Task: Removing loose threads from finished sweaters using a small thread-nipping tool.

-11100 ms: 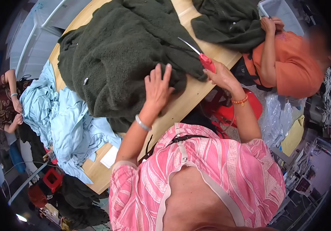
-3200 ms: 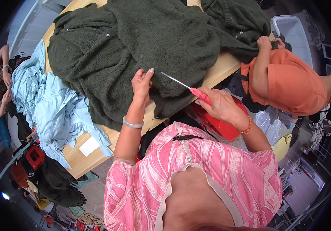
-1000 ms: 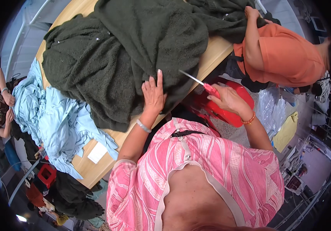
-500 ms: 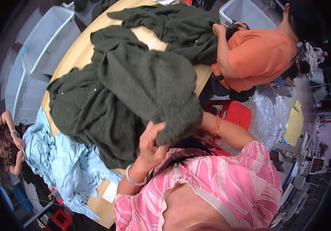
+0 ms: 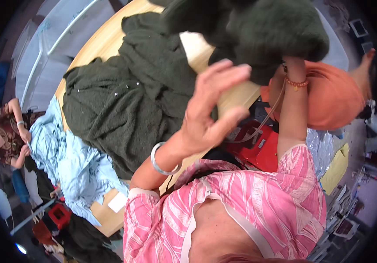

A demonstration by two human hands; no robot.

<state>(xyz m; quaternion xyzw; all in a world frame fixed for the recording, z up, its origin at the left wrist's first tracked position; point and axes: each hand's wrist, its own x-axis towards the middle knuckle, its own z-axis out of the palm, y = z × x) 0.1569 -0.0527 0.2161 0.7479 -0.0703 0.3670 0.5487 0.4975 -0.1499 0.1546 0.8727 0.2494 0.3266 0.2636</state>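
L hand (image 5: 214, 105) open & empty, fingers spread, blurred, over near edge of table (image 5: 103, 215); R hand hidden under raised dk green garment (image 5: 276, 35), grip can't tell. Garment's above table's R end, long axis approx L–R, tipping down to R; which end's which unclear. Dk green pile (image 5: 109, 109) mid-table, lt blue cloth (image 5: 79, 162) at L corner

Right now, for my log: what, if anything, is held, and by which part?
Left hand: nothing. Right hand: cannot be told; the raised green garment mostly hides it.
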